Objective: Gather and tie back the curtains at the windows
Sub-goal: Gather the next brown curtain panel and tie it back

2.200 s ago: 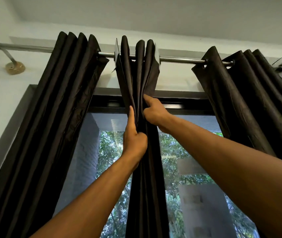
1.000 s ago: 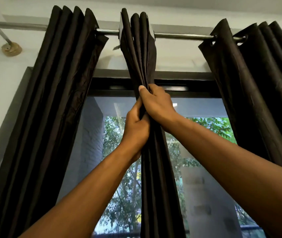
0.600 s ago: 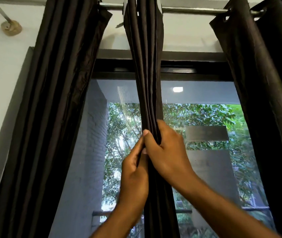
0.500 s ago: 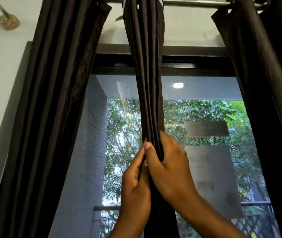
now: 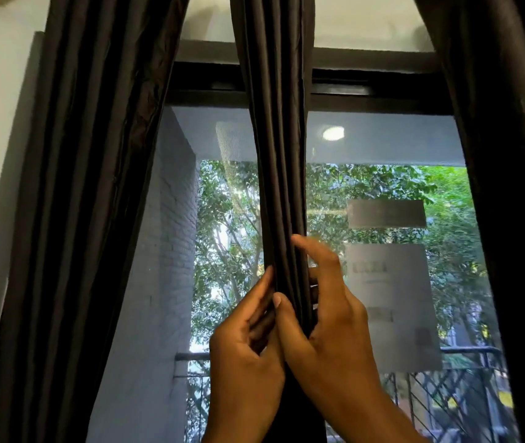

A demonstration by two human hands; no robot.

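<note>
A narrow dark brown middle curtain (image 5: 278,139), bunched into tight folds, hangs down the centre of the window. My left hand (image 5: 245,350) grips its left side, fingers wrapped round the folds. My right hand (image 5: 328,318) holds the right side, thumb across the front and fingers reaching behind the cloth. Both hands squeeze the bundle together at mid height. A wider left curtain (image 5: 85,203) and a right curtain (image 5: 510,187) hang gathered at the window's sides.
Behind the curtains is a window with a dark frame (image 5: 373,87) and a mesh screen. Outside are trees, a grey brick wall (image 5: 162,282) and a metal railing (image 5: 466,353). A white wall lies at the far left.
Both hands have slid down the middle curtain from near the rod to mid height, pressing its folds together. My view has dropped, so the rod has left the frame.
</note>
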